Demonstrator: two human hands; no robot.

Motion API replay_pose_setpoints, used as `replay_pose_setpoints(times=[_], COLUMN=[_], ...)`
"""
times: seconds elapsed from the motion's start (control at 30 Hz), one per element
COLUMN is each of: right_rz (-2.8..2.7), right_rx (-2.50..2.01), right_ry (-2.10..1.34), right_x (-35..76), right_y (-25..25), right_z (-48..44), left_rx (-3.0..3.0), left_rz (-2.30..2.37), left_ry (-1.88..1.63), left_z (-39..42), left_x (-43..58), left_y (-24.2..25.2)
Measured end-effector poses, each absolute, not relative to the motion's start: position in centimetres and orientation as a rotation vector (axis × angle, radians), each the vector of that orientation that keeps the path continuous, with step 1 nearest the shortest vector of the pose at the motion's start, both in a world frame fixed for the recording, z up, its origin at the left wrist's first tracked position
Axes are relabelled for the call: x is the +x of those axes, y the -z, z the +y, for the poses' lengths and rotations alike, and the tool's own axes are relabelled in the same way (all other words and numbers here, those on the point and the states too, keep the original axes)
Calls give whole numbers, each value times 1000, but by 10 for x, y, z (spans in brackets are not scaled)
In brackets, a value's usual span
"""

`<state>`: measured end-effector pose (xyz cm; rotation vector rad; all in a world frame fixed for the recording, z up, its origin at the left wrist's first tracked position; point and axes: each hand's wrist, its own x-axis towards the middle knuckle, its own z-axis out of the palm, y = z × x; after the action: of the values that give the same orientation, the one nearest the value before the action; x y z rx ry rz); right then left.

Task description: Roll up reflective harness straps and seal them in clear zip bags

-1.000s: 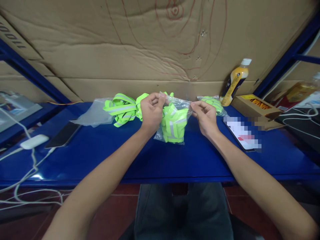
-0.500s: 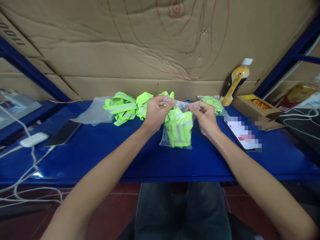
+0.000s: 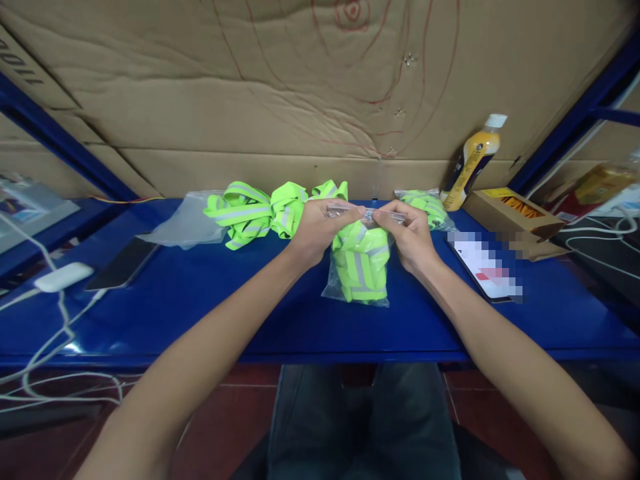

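A clear zip bag (image 3: 333, 287) hangs upright between my hands with a folded neon-yellow reflective strap (image 3: 361, 267) inside. My left hand (image 3: 320, 230) pinches the left part of the bag's top edge between thumb and fingers. On the right part of that edge, my right hand (image 3: 409, 233) pinches too, its thumb close to the left thumb. Behind my left hand lie several bundled reflective straps (image 3: 245, 212), outside any bag. Another bagged reflective strap (image 3: 423, 203) rests against the cardboard behind my right hand.
Flat clear bags (image 3: 187, 223) and a dark phone (image 3: 125, 263) lie on the blue shelf (image 3: 240, 313) to the left, near white cables (image 3: 65, 313). On the right are a yellow bottle (image 3: 473, 163), an open cardboard box (image 3: 515, 217) and a second phone (image 3: 485, 267).
My left thumb has slid right along the bag's top edge, closer to the right thumb. The bag hangs slightly lower and further right.
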<state>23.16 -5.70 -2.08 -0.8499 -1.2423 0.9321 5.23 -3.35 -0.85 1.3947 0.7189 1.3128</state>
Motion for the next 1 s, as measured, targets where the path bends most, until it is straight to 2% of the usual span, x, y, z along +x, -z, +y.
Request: replay_pose_setpoints(times=[0.23,0.6,0.9,1.0], right_rz=[-1201,-1156,-1070,-1094], right_rx=[-868,-894,-864,-873], right_ry=[-1068,-1088,-1153,-1075], right_x=[231,232,236,240], right_y=[20,23,26,30], right_z=[-57,-53,-46,-42], left_rx=[1567,1730,1483,1430], left_rz=[703,735,712,693], left_ry=[-1345,-1387,-1491,-1369], left_z=[-31,-24,-14,-18], left_x=[51,49,48,49], left_y=[9,14,21,20])
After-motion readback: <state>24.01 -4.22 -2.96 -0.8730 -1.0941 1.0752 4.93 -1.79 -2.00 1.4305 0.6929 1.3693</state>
